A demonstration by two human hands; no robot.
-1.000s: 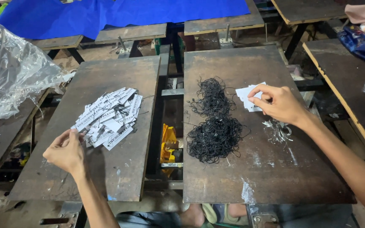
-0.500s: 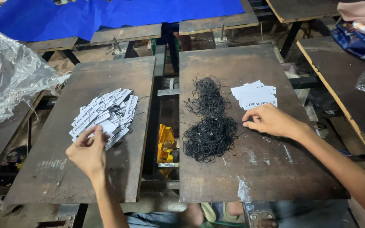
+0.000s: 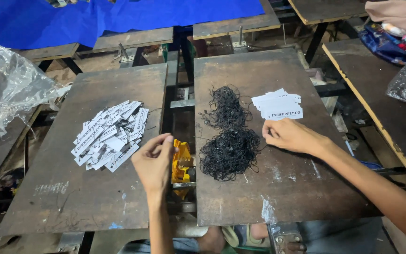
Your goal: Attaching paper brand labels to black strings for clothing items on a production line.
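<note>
While the left hand hangs over the gap between the two dark boards, its fingers curl loosely with thumb and forefinger close together; I cannot tell whether anything is pinched there. Just past it, a yellow tool sits in the gap. Across the gap, the right hand rests on the right board, fingers bent and closed, beside the tangle of black strings and just below a small neat stack of white tags; whether it holds a string I cannot tell. On the left board lies a loose heap of printed white tags, well apart from both hands. Farther off, crumpled clear plastic lies at the left, a blue sheet covers the back, and more worn boards stand around.
</note>
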